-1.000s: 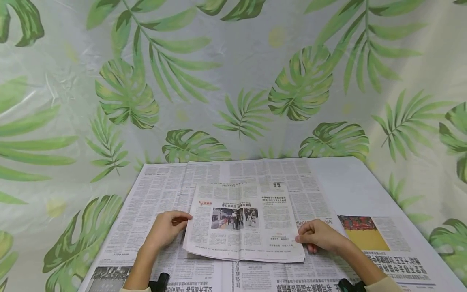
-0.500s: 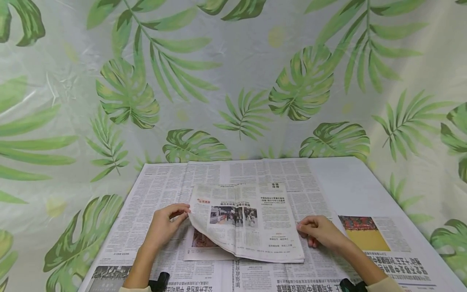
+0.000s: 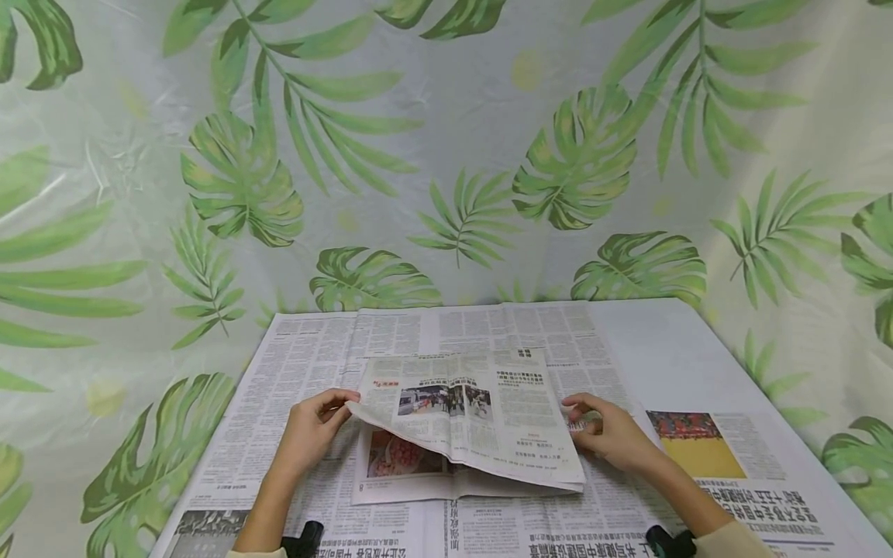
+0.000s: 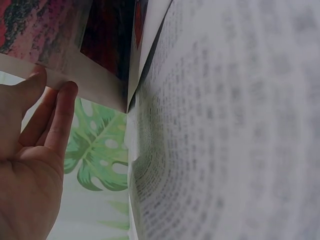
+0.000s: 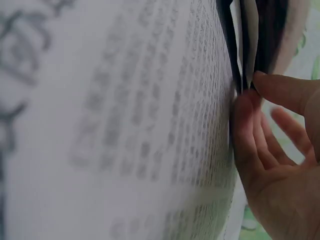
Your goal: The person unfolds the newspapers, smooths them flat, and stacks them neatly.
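only the left wrist view shows pink-and-dark pictures (image 4: 40, 30) on the lifted underside of the creased, greyish-white folded newspaper (image 3: 516, 422), which lies on spread newsprint (image 3: 300, 380). the left hand (image 3: 311, 431) pinches its raised left corner between fingers; whether the right hand (image 3: 614, 435) pinches its right edge cannot be told.

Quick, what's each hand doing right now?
Left hand: closed, pinching the lifted newspaper page.
Right hand: at the page's right edge; grip can't be told.

Left fingers (image 4: 62, 116) pinching the edge of a photo-printed page (image 4: 77, 47), blurred newsprint (image 4: 225, 125) beside it, green leaf pattern (image 4: 97, 150) behind
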The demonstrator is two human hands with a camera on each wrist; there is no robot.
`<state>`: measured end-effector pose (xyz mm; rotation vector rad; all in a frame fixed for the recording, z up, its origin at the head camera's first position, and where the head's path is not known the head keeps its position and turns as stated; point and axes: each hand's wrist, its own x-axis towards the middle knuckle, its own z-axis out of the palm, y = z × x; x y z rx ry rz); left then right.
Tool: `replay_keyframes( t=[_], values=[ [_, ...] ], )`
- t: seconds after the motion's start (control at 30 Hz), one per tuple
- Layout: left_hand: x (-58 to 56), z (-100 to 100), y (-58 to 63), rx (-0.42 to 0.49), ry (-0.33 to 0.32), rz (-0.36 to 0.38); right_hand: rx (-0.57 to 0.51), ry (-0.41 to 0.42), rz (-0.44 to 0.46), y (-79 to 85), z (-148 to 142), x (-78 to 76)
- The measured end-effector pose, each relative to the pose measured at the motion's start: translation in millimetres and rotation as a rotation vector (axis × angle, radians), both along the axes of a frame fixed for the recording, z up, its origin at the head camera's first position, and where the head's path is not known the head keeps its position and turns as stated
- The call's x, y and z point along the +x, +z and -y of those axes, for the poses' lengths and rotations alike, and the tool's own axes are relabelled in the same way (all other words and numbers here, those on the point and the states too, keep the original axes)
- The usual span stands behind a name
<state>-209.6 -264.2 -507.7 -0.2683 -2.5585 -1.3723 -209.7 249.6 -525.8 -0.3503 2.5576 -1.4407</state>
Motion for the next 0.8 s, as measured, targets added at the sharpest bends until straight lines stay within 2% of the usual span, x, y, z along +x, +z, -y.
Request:
replay_keyframes(
  t=[0.2,0.3,0.6,0.8],
  values=[
    [1.7,-0.3,0.4,0.027,0.006,0.036,0.118,-0.014,-0.182,2.7,8.4,-1.9],
    [1.9,-0.2,0.0,0.036,0.002,0.038,0.148,-0.003,-0.240,3.4,9.9,-2.1],
    [3.8,0.2,3.4,0.053,-0.025,0.047,0.184,0.009,-0.353,2.3,14.2,-4.6],
    [3.5,1.8,2.3,0.085,-0.085,0.068,0.119,-0.001,-0.395,10.0,17.9,-11.2]
  ],
)
